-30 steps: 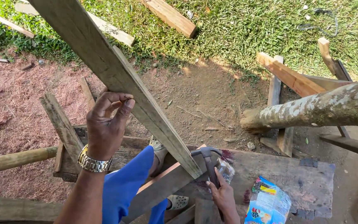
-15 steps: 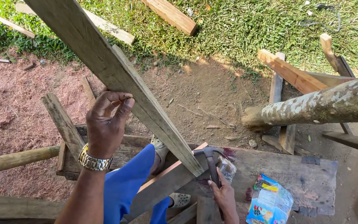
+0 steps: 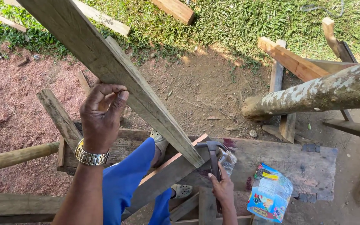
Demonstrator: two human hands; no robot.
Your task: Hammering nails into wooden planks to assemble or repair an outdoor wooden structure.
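Left hand (image 3: pixel 101 118) at 9 o'clock, grip wrapped on the edge of a long grey plank (image 3: pixel 117 75) that runs tilted from 11 o'clock down to centre; its lower end rests against a reddish board (image 3: pixel 167 175) on the rough wooden worktop (image 3: pixel 309 166). Right hand (image 3: pixel 223 189) at 6 o'clock, grip closed on the handle of a claw hammer (image 3: pixel 213 156), whose head sits just beside the plank's lower end. Blue-clad leg (image 3: pixel 126 179) and sandalled foot (image 3: pixel 159 141) braced under the plank. Colourful plastic packet (image 3: pixel 269 193) lies on the worktop at 5 o'clock. Bare log (image 3: pixel 317 93) at 3 o'clock; grass (image 3: pixel 238 21) at 12.

Plank looks stiff, weathered, splintery and fairly heavy for its length, likely to lever around; best held mid-length by the edges. Hammer is head-heavy; hold low on the handle.
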